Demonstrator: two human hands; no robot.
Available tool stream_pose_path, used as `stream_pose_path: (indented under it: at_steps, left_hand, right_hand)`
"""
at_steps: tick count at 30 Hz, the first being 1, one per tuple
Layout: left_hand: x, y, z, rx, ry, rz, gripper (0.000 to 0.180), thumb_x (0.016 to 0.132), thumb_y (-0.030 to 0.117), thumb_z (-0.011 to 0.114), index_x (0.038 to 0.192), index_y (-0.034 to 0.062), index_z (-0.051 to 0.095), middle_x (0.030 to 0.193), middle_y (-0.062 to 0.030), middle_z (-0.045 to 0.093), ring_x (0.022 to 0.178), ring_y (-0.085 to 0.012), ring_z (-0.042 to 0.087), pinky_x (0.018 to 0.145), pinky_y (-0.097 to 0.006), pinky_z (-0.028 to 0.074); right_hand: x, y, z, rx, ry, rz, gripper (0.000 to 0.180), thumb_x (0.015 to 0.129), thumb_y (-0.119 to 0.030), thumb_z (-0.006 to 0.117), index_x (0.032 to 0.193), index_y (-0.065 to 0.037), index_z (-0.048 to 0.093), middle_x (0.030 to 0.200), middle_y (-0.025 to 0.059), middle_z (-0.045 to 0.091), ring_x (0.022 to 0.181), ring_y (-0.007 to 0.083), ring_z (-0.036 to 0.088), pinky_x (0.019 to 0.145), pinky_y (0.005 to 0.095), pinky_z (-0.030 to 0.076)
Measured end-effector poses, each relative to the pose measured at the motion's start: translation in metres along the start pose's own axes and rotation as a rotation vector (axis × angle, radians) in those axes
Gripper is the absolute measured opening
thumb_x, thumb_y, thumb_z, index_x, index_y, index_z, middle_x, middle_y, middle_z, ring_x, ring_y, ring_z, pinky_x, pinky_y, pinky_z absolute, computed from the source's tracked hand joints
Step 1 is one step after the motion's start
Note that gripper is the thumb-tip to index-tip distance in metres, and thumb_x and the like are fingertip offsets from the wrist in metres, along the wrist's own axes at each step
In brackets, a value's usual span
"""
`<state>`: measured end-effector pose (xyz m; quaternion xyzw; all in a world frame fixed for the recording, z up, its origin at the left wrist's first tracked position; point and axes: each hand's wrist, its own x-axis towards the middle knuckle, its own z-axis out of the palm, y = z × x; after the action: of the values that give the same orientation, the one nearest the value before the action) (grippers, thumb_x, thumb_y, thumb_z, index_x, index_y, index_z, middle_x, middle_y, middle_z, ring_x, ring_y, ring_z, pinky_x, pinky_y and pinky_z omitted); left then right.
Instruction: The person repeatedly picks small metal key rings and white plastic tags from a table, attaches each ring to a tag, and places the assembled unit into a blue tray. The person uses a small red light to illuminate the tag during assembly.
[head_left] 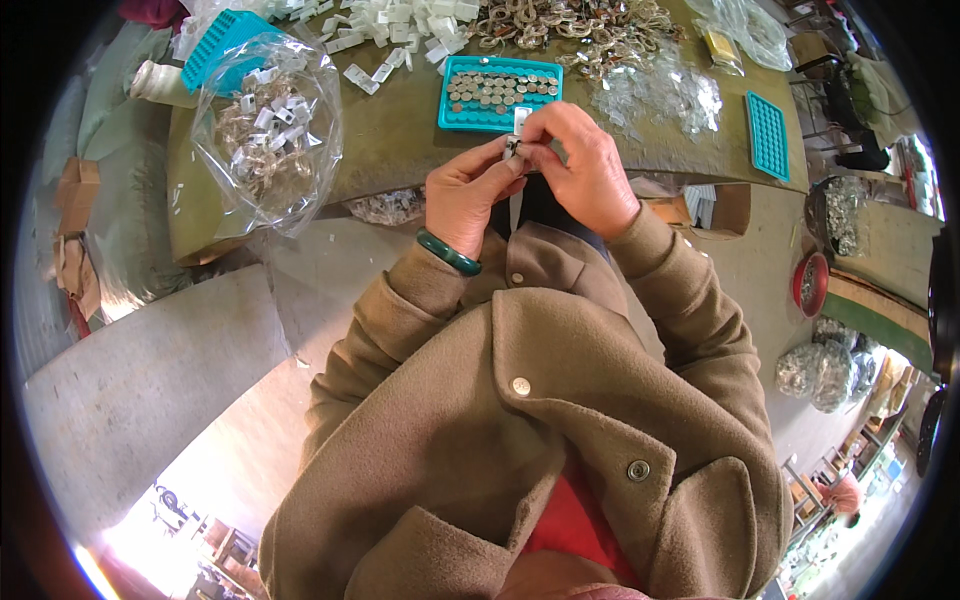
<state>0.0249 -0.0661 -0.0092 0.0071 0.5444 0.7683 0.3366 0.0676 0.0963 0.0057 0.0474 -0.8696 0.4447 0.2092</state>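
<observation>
left hand (465,190) + right hand (580,160): pinching small clear clip (516,145) | teal tray (500,93): round metal discs, on worktop (400,140) | clear bag (268,135): left

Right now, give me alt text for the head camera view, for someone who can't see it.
Seen from above, a person in a brown coat pinches a small white clip between the left hand and right hand, just in front of a teal tray of round metal discs. A clear bag of parts and loose white pieces lie on the worktable.
</observation>
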Motion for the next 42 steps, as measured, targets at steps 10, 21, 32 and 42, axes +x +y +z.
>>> stream_pose_path:
  at_steps: [10, 21, 32, 42]
  left_hand:
    - [-0.002, 0.004, -0.002, -0.120, -0.019, -0.135, 0.024, 0.096, 0.012, 0.060, 0.116, -0.0001, 0.064, 0.103, -0.0074, 0.069, 0.094, -0.0160, 0.068, 0.079, -0.027, 0.058]
    - [0.006, -0.013, -0.013, -0.538, -0.191, -0.412, 0.025, 0.098, 0.019, 0.059, 0.120, 0.0072, 0.059, 0.102, -0.0073, 0.068, 0.092, -0.0138, 0.068, 0.075, -0.022, 0.058]
    - [0.009, -0.018, -0.013, -0.868, -0.176, -0.650, 0.014, 0.099, 0.020, 0.058, 0.110, 0.0112, 0.060, 0.101, -0.0037, 0.065, 0.074, -0.0024, 0.061, 0.047, -0.014, 0.043]
    - [0.010, -0.013, -0.006, -0.791, -0.402, -0.583, 0.019, 0.101, 0.022, 0.054, 0.113, 0.0075, 0.057, 0.096, -0.0017, 0.062, 0.059, 0.0007, 0.046, 0.039, -0.013, 0.031]
  right_hand:
    - [-0.010, -0.006, 0.015, 0.645, 0.059, 0.595, 0.024, 0.095, -0.024, 0.062, 0.094, 0.001, 0.060, 0.077, 0.0051, 0.060, 0.068, 0.0071, 0.053, 0.059, 0.0265, 0.044]
    - [-0.021, 0.002, 0.016, 0.700, 0.005, 0.567, 0.024, 0.100, -0.015, 0.052, 0.096, 0.004, 0.065, 0.081, 0.0026, 0.065, 0.070, 0.0067, 0.054, 0.063, 0.0254, 0.046]
    - [-0.020, 0.024, 0.001, 1.041, -0.140, 0.641, 0.030, 0.094, -0.014, 0.057, 0.114, 0.007, 0.066, 0.105, 0.0104, 0.070, 0.094, 0.0149, 0.064, 0.084, 0.0266, 0.052]
    - [-0.031, 0.013, -0.015, 0.308, -0.113, 0.137, 0.040, 0.086, -0.016, 0.071, 0.123, -0.002, 0.065, 0.111, 0.0120, 0.070, 0.093, 0.0117, 0.064, 0.085, 0.0306, 0.053]
